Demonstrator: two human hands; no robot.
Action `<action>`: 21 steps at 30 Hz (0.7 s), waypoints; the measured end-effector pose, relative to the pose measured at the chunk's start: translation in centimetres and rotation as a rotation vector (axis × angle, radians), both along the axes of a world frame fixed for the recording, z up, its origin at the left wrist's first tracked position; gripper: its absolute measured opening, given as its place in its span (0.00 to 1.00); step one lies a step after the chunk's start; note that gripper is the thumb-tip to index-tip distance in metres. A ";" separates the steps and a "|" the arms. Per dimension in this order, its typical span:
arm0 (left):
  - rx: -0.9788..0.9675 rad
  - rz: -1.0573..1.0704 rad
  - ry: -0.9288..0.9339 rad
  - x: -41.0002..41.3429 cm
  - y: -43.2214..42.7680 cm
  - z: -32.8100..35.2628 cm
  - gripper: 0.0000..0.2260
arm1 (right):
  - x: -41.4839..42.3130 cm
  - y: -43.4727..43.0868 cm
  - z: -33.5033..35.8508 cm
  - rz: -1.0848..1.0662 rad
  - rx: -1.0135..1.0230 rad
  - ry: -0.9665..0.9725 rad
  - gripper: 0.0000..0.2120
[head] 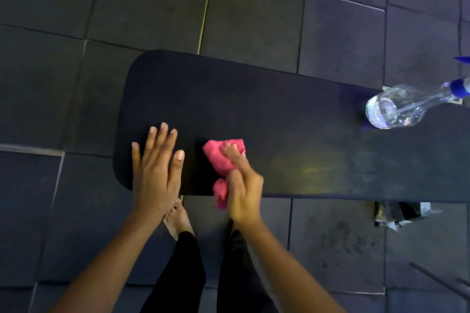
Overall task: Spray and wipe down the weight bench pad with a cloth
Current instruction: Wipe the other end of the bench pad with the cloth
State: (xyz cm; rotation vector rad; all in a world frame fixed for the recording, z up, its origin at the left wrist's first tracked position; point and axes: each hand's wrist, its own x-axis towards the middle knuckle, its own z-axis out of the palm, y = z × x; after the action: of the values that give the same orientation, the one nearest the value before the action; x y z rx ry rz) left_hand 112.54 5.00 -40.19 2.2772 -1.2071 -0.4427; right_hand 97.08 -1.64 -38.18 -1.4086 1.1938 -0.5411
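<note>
One pink cloth (222,160) bunched on the bench pad (279,134) near its left end, right hand (244,185) clamped round it to wipe. Left hand (155,168) flat, fingers spread, likely bracing. Spray bottle (396,107) parked well right.

— Where is the cloth?
— The pink cloth (218,157) is bunched up on the near left part of the weight bench pad (279,114). Its lower tail hangs past the pad's near edge. The right hand (244,185) grips it, fingers curled over its top.
— And the pad?
— It is black, long and flat with rounded corners, and runs off the right side of the view. A dull sheen shows mid-pad.
— The spray bottle (396,107)?
— Clear plastic with a blue-and-white spray head. Its base is on the pad toward the right, near the far edge, well apart from the cloth. I cannot tell whether it stands fully upright.
</note>
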 end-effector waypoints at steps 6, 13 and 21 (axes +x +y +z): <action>0.133 -0.109 -0.039 3.0 2.6 -0.3 0.28 | 3.4 -9.6 1.3 0.066 -0.367 0.243 0.26; 0.116 -0.089 -0.084 2.6 2.6 -1.0 0.25 | 3.7 -6.4 -1.4 0.534 -0.503 0.444 0.30; -0.296 0.224 0.472 3.6 2.8 0.9 0.24 | 2.7 2.5 -0.8 0.821 -0.364 0.193 0.27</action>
State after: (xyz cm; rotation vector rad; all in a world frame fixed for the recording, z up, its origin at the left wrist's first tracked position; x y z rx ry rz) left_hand 116.16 7.76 -39.29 1.8840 -0.7186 -0.6255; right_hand 99.76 0.90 -38.96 -2.1301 0.5715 -0.0340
